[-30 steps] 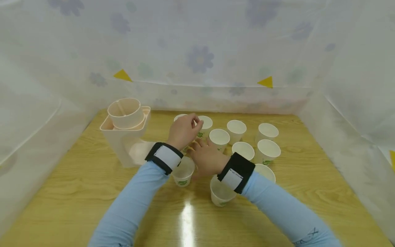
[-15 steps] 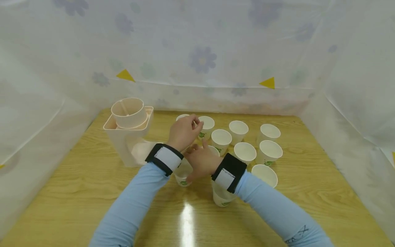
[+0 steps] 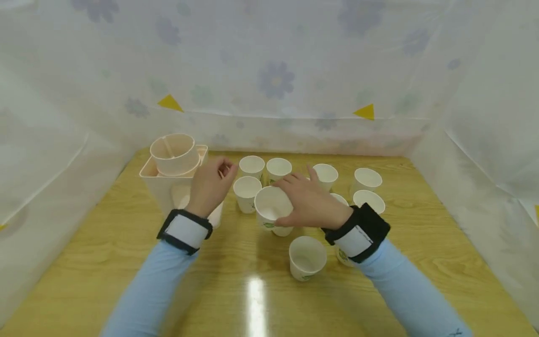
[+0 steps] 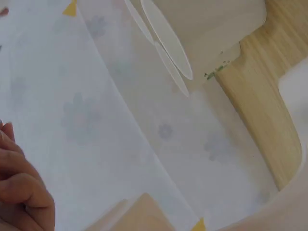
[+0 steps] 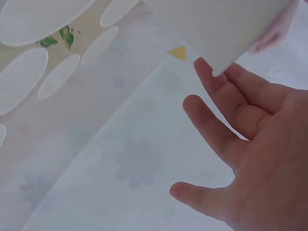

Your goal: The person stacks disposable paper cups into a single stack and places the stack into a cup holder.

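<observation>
My right hand (image 3: 309, 199) holds a white paper cup (image 3: 266, 221) with green print, raised and slightly tilted, thumb on the near side and fingers at the far rim. Below it, partly hidden, stands another paper cup (image 3: 282, 231). In the right wrist view the held cup (image 5: 216, 29) is between the fingers, several of which are spread. My left hand (image 3: 210, 185) hovers in front of a cream plastic container (image 3: 162, 189), its fingers loosely curled. In the left wrist view the left hand (image 4: 24, 187) shows at the edge, with nothing visible in it.
Several more paper cups stand upright on the wooden table (image 3: 105, 262). One cup (image 3: 307, 260) is at the front, another (image 3: 247, 192) left of the raised cup, others at the back and right. Pale flowered sheeting (image 3: 273, 126) encloses the back and sides.
The right hand has lifted a paper cup, carrying it slightly right. My left hand has moved left, away from the back cups towards the cream container.
</observation>
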Demonstrator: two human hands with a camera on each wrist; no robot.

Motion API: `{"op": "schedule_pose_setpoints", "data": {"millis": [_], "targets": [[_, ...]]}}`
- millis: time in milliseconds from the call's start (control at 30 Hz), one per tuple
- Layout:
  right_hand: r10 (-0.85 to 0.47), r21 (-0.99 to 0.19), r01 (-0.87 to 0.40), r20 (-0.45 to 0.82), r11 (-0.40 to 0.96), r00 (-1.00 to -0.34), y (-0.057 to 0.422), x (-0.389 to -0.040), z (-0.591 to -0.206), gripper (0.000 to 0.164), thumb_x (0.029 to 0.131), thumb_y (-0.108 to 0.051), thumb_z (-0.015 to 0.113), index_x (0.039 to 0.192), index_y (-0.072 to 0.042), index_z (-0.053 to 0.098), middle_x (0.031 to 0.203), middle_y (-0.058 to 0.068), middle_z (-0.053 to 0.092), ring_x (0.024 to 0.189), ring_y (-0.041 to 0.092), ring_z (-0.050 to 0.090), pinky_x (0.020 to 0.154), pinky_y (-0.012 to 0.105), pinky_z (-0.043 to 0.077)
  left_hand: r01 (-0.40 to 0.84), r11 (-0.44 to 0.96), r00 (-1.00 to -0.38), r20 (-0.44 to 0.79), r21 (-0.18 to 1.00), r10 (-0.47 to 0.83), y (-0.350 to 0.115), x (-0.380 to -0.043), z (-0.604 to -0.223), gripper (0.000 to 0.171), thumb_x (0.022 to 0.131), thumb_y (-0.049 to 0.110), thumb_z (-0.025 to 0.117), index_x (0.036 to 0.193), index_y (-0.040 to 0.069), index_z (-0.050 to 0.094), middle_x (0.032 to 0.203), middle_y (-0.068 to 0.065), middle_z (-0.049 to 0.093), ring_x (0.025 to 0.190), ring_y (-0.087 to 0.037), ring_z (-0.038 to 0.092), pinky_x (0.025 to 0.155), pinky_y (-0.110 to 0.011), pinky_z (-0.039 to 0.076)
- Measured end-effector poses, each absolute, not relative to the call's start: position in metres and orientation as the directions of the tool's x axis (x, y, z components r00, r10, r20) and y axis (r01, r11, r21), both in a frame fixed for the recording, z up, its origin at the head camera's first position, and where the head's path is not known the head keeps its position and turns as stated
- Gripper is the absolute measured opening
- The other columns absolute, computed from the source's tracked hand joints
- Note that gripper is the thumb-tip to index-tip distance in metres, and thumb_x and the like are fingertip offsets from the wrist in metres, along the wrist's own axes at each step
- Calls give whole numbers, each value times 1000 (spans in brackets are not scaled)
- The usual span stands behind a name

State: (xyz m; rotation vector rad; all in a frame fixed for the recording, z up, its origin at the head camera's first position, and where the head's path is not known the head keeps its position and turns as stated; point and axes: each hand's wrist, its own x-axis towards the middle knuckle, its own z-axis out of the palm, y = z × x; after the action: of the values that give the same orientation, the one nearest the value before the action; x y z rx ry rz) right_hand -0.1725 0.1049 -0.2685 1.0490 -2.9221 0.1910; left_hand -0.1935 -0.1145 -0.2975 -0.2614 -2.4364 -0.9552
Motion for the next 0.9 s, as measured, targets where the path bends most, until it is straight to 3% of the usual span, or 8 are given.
{"op": "schedule_pose_setpoints", "data": {"millis": [167,267,367,467,633,733,900], "targets": [[-617,-141,-638,170,757,-769,127,-162,-249,75,69,-44,79,129,-7,52,123,9,58,122,30,46,110,64,8,567,687,-725,671,454,154,-104,-151,-298,7,85,12,64,79,8,62,63,-1,54,53,-10,42,48,-22,34],[-614,-155,-643,198,751,-764,138,-159,-242,73,68,-42,80,126,-7,53,122,8,58,120,29,47,110,64,8,631,635,-714,654,446,249,-92,-139,-302,7,83,9,64,77,11,60,63,2,52,54,-7,42,50,-19,35],[-606,-152,-636,201,757,-769,152,-152,-240,70,68,-41,80,124,-8,54,120,7,58,120,29,47,109,64,8,626,613,-764,537,483,357,-82,-132,-317,6,80,7,62,78,12,60,66,5,54,54,-3,42,50,-16,36],[-614,-136,-645,213,752,-760,167,-144,-240,67,68,-38,80,122,-7,55,118,7,59,118,30,47,108,64,10,582,635,-813,345,507,469,-75,-127,-337,8,79,13,64,86,14,62,72,6,56,60,-3,46,54,-16,38],[-652,-109,-682,215,724,-727,183,-133,-243,66,67,-38,80,120,-7,56,115,7,60,113,29,50,106,63,15,503,683,-815,27,530,579,-59,-126,-361,42,76,35,73,110,13,60,97,2,63,86,-12,58,71,-25,48],[-672,-93,-699,209,710,-710,186,-128,-246,67,66,-41,81,118,-7,57,112,5,60,110,27,51,107,61,16,488,695,-803,-41,528,594,-50,-125,-370,63,70,45,77,121,15,55,111,1,63,99,-14,59,81,-30,50],[-684,-93,-703,176,705,-708,186,-123,-249,67,65,-43,81,118,-8,57,113,5,60,111,27,50,107,62,14,489,671,-794,-33,557,607,-39,-126,-379,76,64,50,81,127,18,50,117,5,62,106,-13,59,85,-31,50]]}}
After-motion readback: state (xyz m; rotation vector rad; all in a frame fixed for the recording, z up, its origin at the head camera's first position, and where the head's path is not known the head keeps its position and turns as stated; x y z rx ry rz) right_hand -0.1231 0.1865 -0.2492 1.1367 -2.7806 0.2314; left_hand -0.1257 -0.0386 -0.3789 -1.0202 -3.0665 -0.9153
